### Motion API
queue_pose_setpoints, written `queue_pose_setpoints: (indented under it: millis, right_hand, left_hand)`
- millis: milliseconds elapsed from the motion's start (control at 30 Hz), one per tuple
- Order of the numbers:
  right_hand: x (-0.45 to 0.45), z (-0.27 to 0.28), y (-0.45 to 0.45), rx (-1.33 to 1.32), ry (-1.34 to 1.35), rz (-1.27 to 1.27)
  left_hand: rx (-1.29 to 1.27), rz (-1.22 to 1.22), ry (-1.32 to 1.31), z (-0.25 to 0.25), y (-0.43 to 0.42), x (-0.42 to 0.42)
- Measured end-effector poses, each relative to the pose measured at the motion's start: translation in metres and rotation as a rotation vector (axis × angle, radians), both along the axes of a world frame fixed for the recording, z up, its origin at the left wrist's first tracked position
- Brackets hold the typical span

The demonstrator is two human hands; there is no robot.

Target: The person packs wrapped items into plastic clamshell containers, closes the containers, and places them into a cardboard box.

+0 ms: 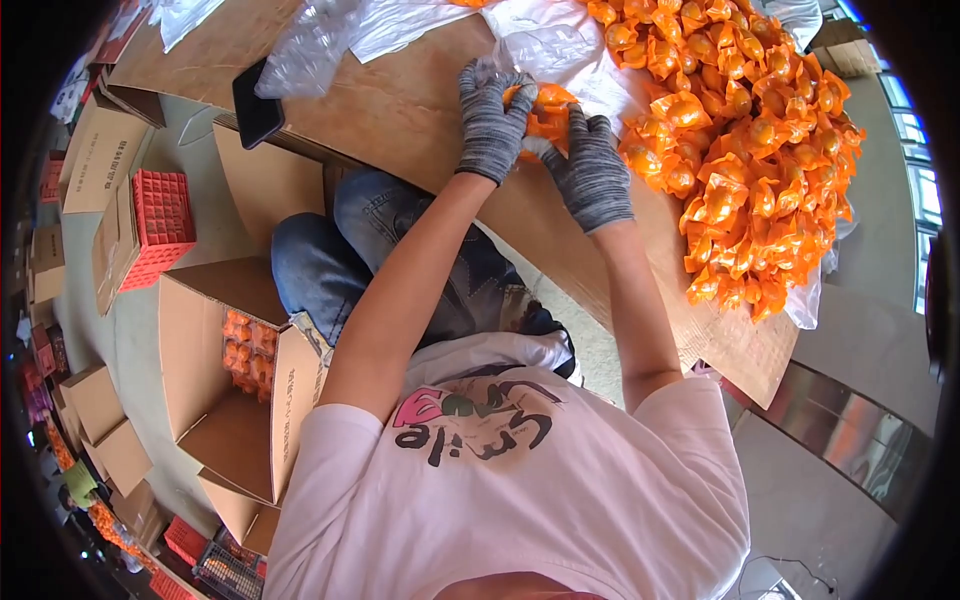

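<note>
Both my hands wear grey knit gloves and meet over the table's near edge. Between them is an orange film-wrapped fruit (548, 112), partly covered by the fingers. My left hand (492, 122) has its fingers closed on the left side of it. From the right, my right hand (592, 170) grips the wrapper with thumb and fingers bent. To the right lies a large heap of wrapped fruits (750, 150), round and shiny in twisted orange film. Clear and white plastic (555, 45) lies just beyond my hands.
A black phone (257, 105) rests at the brown table's (400, 115) left edge beside clear plastic bags (312, 45). On the floor at left stand an open carton (205, 345) holding packed orange fruits, a red crate (162, 225) and more cardboard boxes (105, 155).
</note>
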State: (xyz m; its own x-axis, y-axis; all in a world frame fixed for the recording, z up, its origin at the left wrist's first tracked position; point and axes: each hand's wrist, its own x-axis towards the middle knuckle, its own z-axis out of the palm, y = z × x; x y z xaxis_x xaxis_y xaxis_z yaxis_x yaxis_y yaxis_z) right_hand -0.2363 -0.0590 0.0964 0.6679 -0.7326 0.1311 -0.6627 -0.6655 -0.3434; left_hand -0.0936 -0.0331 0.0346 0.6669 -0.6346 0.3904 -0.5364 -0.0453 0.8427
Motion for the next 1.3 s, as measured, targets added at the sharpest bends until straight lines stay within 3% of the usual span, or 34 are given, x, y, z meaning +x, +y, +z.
queue_pose_setpoints:
  millis: [67,367,433,467,567,633,667,733,767,867,900,967,1000,1067,1133,1200,1267,1300]
  right_hand:
    - [0.007,0.006,0.0,0.044,0.136,-0.063]
    - [-0.003,-0.011,-0.011,0.085,-0.051,-0.045]
    - [-0.001,-0.008,-0.009,0.065,-0.045,-0.046]
    - [-0.001,-0.007,-0.01,0.064,-0.047,-0.045]
    - [0.002,-0.006,-0.014,0.091,-0.045,-0.049]
    - [0.002,-0.003,-0.013,0.139,-0.058,-0.069]
    - [0.002,-0.004,-0.014,0.14,-0.06,-0.071]
    - [0.001,-0.01,-0.015,0.104,-0.104,-0.06]
    - [0.0,-0.012,-0.016,0.104,-0.104,-0.064]
    - [0.0,-0.014,-0.019,0.093,-0.105,-0.052]
    - [0.001,-0.013,-0.019,0.129,-0.102,-0.061]
    - [0.001,-0.015,-0.021,0.164,-0.1,-0.068]
    - [0.0,-0.022,-0.024,0.154,-0.149,-0.049]
    - [0.001,-0.026,-0.023,0.152,-0.195,-0.033]
    - [0.003,-0.026,-0.026,0.344,-0.26,-0.083]
    - [-0.003,-0.049,-0.037,0.298,-0.222,-0.068]
    - [-0.012,-0.053,-0.04,0.193,-0.427,0.193]
    - [-0.02,-0.054,-0.041,0.495,-0.523,0.195]
  left_hand:
    - [-0.196,-0.012,0.051,-0.006,0.0,-0.002]
    - [-0.164,-0.282,0.169,-0.003,0.026,0.008]
    - [-0.08,-0.2,-0.097,0.005,0.027,0.007]
    - [-0.081,-0.199,-0.099,0.002,0.025,0.008]
    - [-0.099,-0.282,0.327,0.001,0.024,0.011]
    - [0.012,-0.172,-0.197,0.002,0.03,0.01]
    - [0.012,-0.174,-0.199,-0.004,0.028,0.012]
    - [-0.288,-0.171,-0.002,-0.011,0.024,0.014]
    - [-0.3,-0.129,0.283,-0.009,0.022,0.009]
    - [-0.308,-0.231,0.325,-0.004,0.021,0.016]
    - [-0.289,-0.284,0.311,-0.003,0.022,0.019]
    - [0.079,-0.391,-0.331,0.03,0.031,0.03]
    - [0.256,-0.431,-0.39,0.038,0.037,0.025]
    - [0.288,-0.472,-0.414,0.057,0.039,0.015]
    - [0.309,-0.433,-0.445,0.056,0.034,0.008]
    - [0.387,-0.4,-0.424,0.058,0.028,0.004]
    - [0.347,-0.411,-0.426,0.049,0.026,0.01]
    - [0.312,-0.421,-0.428,0.042,0.027,0.013]
